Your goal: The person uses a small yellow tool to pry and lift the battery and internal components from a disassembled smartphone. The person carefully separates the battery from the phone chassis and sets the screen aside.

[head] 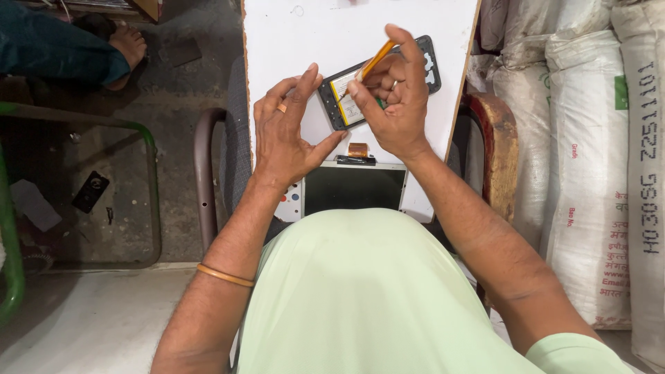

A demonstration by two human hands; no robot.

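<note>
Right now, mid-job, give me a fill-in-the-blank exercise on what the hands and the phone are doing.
1. The right hand holds a thin ____ tool over the opened phone body.
2. The left hand wears a ____ on one finger.
3. The phone body lies on a ____ board.
4. The detached screen panel lies ____ the phone body, nearer the person.

Missing words: orange; ring; white; below

A dark, opened rectangular phone body (pixel 377 86) with its white battery exposed lies tilted on the white board, a slim orange plastic tool (pixel 377 59) slanting onto it.
</note>
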